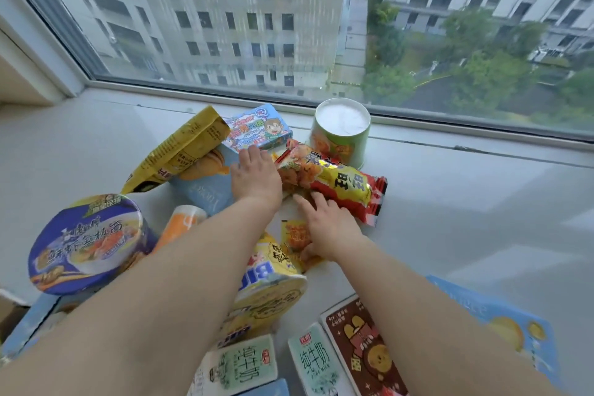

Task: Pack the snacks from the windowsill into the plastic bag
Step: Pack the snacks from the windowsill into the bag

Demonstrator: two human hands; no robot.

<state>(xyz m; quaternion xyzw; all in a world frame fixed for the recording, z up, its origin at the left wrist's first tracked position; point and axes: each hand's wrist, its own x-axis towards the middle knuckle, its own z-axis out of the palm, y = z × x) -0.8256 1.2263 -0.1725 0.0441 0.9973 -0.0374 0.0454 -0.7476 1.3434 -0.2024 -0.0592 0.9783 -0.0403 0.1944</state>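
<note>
A purple-blue noodle bowl [86,243], a red-and-yellow snack packet [340,185], and a green cup [342,135] topped white.

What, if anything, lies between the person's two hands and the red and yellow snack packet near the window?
Nothing visible does. The left hand rests at the near-left end of the red and yellow snack packet, and the right hand lies just in front of it, fingers reaching its near edge. The plastic bag is not in view, so that path cannot be judged.

Red-yellow snack bag [334,185] glossy plastic; purple noodle bowl [86,244] shiny lid; milk cartons [316,363] matt paper; windowsill [466,202] smooth.
</note>
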